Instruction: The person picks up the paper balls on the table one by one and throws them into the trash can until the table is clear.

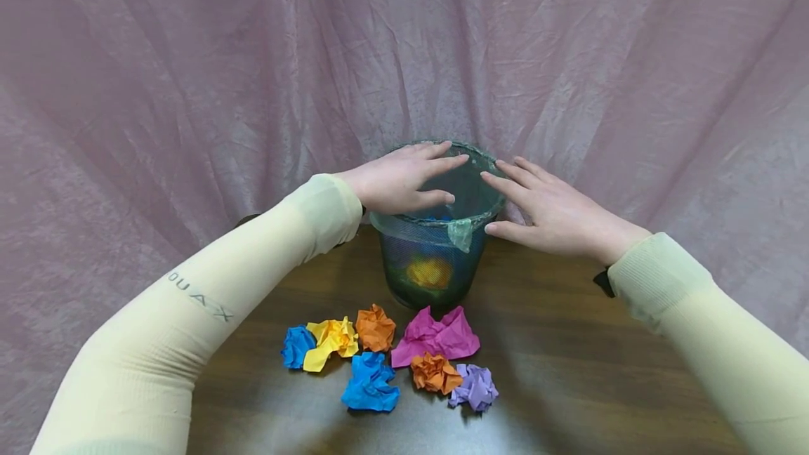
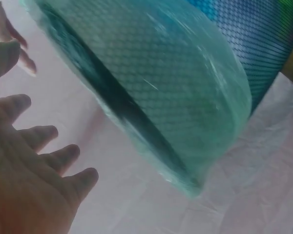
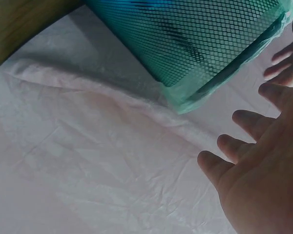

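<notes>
A mesh wastebasket [image 1: 404, 255] stands upright on the table, lined with a thin green plastic bag [image 1: 460, 234] folded over its rim. Yellow and blue show through its mesh. Above the rim's left side is my left hand [image 1: 401, 177], fingers straight and spread, holding nothing. My right hand [image 1: 553, 215] hovers by the right side of the rim, its fingers likewise extended and bare. Both wrist views show the palms apart from the bag's edge [image 2: 136, 122]. In front of the basket lie crumpled papers, among them a magenta sheet [image 1: 436, 335] and an orange ball [image 1: 376, 328].
More crumpled paper lies on the brown wooden table [image 1: 569, 371]: a yellow piece [image 1: 331, 339], a blue ball [image 1: 297, 347], a blue piece [image 1: 371, 383], another orange ball [image 1: 435, 373] and a purple one [image 1: 474, 388]. A pink curtain [image 1: 404, 41] hangs behind the basket.
</notes>
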Demonstrator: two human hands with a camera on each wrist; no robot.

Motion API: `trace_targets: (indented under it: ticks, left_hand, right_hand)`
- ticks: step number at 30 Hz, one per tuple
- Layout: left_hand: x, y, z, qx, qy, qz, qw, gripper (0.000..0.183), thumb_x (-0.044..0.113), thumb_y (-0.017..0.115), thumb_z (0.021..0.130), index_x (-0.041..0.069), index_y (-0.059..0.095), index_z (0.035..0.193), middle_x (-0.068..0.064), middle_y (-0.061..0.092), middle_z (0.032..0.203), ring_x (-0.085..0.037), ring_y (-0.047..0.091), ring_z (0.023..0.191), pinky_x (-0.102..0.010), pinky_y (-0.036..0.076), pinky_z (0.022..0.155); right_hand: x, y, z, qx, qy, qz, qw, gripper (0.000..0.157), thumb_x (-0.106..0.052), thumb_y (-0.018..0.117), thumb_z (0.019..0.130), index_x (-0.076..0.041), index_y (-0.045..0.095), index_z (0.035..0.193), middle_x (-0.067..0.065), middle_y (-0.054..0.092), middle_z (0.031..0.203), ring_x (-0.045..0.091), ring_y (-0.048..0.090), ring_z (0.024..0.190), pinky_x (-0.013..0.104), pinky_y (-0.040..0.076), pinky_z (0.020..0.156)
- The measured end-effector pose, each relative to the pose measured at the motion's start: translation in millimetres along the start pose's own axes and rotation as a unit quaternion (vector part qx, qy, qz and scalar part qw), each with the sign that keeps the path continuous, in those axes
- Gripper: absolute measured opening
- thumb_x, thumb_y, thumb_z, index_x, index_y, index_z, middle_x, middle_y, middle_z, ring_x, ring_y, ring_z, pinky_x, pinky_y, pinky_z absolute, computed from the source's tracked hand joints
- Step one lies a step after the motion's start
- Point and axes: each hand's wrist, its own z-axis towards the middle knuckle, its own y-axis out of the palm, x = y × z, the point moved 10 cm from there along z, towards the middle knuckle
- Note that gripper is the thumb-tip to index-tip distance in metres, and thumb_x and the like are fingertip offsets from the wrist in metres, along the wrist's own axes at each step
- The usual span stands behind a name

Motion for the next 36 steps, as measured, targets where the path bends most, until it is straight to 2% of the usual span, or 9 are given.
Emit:
trace_targets:
  ticks: [10,15,18,23,26,32,36]
  left_hand:
    - [55.7,0.8,-18.4,0.027,0.093,0.04,0.9945,0.075,0.055,0.052,0.103,0.029,0.019,0.165,-0.005,0.009,0.171,-0.03,0.009,0.156,-0.048,0.007,0.125]
    - [92.6,6.1,-32.1,0.041,0.151,0.072,0.985,0.074,0.057,0.048,0.104,0.029,0.018,0.165,-0.004,0.009,0.171,-0.025,0.005,0.157,-0.046,0.006,0.125]
    - [115.2,15.0,-41.8,0.047,0.188,0.081,0.9776,0.074,0.058,0.047,0.104,0.029,0.019,0.165,-0.004,0.009,0.171,-0.024,0.004,0.157,-0.045,0.005,0.125]
    - [144.5,43.2,-60.0,0.04,0.243,0.093,0.9648,0.075,0.058,0.047,0.104,0.027,0.018,0.166,-0.004,0.008,0.171,-0.024,0.001,0.156,-0.045,0.002,0.124]
    - [152.8,65.5,-69.7,0.029,0.264,0.095,0.9594,0.076,0.058,0.048,0.103,0.027,0.019,0.166,-0.005,0.01,0.171,-0.025,0.001,0.156,-0.045,0.001,0.124]
    - [144.4,118.1,-84.6,-0.019,0.259,0.058,0.9638,0.073,0.058,0.049,0.103,0.029,0.023,0.165,-0.003,0.013,0.17,-0.022,0.002,0.156,-0.046,0.005,0.125]
    - [133.3,148.4,-93.9,-0.029,0.25,0.034,0.9672,0.073,0.058,0.052,0.102,0.028,0.028,0.164,-0.002,0.017,0.17,-0.023,0.006,0.156,-0.047,0.008,0.124]
  right_hand:
    - [23,5.2,-30,0.006,0.027,0.004,1.0,0.087,-0.069,0.054,0.096,-0.023,0.026,0.164,0.01,0.018,0.17,0.036,0.008,0.156,0.063,0.018,0.119]
    - [33,15.1,-47,0.008,0.034,0.017,0.999,0.086,-0.066,0.058,0.095,-0.021,0.029,0.163,0.012,0.021,0.169,0.038,0.01,0.155,0.062,0.018,0.119]
    - [37,25.7,-57,0.007,0.03,0.017,0.999,0.086,-0.064,0.06,0.095,-0.018,0.032,0.162,0.015,0.024,0.167,0.041,0.012,0.154,0.063,0.019,0.118]
    - [36,52.5,-71,-0.01,0.014,0.006,1.0,0.083,-0.061,0.059,0.098,-0.015,0.032,0.162,0.018,0.025,0.166,0.043,0.014,0.153,0.066,0.023,0.116]
    - [33,71.7,-78,-0.019,0.01,0.011,1.0,0.082,-0.062,0.057,0.098,-0.017,0.032,0.162,0.016,0.026,0.166,0.043,0.016,0.153,0.067,0.024,0.114]
    - [21,108.4,-86,-0.026,0.001,0.022,0.999,0.085,-0.068,0.055,0.096,-0.023,0.03,0.163,0.009,0.023,0.168,0.037,0.014,0.155,0.064,0.023,0.116]
    - [9,126.9,-94,-0.022,-0.013,0.03,0.999,0.084,-0.067,0.057,0.096,-0.024,0.031,0.163,0.008,0.025,0.168,0.037,0.015,0.154,0.064,0.026,0.116]
